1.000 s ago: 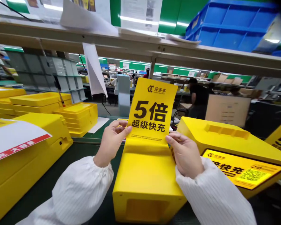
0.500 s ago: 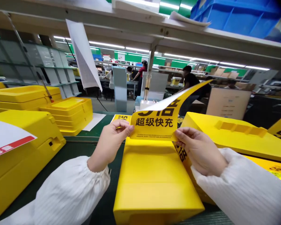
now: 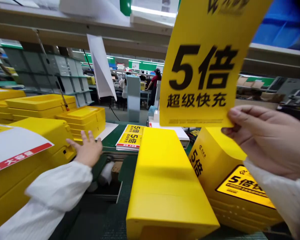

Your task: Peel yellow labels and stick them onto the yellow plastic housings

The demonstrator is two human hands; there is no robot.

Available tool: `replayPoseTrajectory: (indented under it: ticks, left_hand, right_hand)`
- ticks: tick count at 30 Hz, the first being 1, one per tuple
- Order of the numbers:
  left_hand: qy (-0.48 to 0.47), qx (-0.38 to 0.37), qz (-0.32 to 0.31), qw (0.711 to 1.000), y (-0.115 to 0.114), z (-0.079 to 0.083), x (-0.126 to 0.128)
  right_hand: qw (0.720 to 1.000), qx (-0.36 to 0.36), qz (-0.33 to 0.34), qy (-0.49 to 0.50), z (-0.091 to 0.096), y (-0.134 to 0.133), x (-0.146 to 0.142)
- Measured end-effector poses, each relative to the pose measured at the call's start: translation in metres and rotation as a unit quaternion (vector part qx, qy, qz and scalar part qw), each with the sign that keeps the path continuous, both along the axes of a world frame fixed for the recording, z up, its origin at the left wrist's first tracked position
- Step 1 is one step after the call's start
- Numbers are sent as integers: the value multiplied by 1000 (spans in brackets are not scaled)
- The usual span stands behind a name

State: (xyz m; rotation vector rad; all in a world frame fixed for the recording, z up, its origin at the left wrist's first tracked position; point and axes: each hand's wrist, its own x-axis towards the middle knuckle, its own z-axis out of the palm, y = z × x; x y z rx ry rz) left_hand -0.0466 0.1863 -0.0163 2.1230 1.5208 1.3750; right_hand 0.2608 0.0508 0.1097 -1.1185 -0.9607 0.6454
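My right hand (image 3: 267,140) pinches the lower right corner of a yellow sticker sheet (image 3: 202,40) printed with a black "5" and Chinese characters. The sheet is raised upright, its top cut off by the frame edge. Spread fingers show on my left hand (image 3: 88,150), which holds nothing and hovers by the end of a left yellow housing (image 3: 47,133). Below the sheet, a plain yellow housing (image 3: 167,186) lies lengthwise on the green bench. To its right, another yellow housing (image 3: 215,146) bears black-printed labels.
Stacked yellow trays (image 3: 82,120) stand at the back left. A white sheet with a red band (image 3: 20,143) lies over the left housing. Printed label sheets (image 3: 130,136) are piled behind the middle housing. A shelf beam (image 3: 65,30) crosses overhead. People work in the background.
My left hand has let go of the sticker sheet and moved left, opening its fingers. My right hand has raised the sheet, which now hangs flatter and nearer to me.
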Motion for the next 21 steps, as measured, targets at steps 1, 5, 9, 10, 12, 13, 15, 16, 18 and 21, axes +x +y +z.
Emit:
replayPoseTrajectory:
  ticks: [1, 5, 9, 10, 12, 13, 15, 16, 18, 21]
  left_hand:
    - [3, 10, 65, 998, 2, 0, -7]
    - [-145, -64, -183, 970, -37, 25, 17]
    - [-366, -164, -312, 861, -71, 53, 60]
    - [-378, -171, -316, 853, -71, 55, 65]
    - [-358, -194, -313, 858, -66, 56, 69]
    - [-343, -203, -307, 864, -62, 55, 70]
    - [-319, -201, -287, 881, -58, 50, 70]
    - [-302, -188, -275, 893, -58, 47, 71]
    - [-266, -157, -260, 915, -60, 43, 74]
    - [-234, -148, -268, 923, -62, 39, 77]
  right_hand:
    - [999, -26, 20, 14, -4, 0, -4]
    - [991, -71, 99, 61, -23, 5, -24]
    - [985, -100, 118, 78, -38, 8, -32]
    - [984, -105, 120, 82, -42, 7, -32]
    - [983, -108, 113, 97, -49, 5, -30]
    - [984, -105, 105, 102, -54, 4, -29]
    - [987, -95, 89, 98, -64, 3, -26]
    - [989, -84, 82, 89, -70, 2, -25]
    - [994, -55, 71, 63, -83, 1, -24]
    - [995, -46, 76, 51, -99, 0, -25]
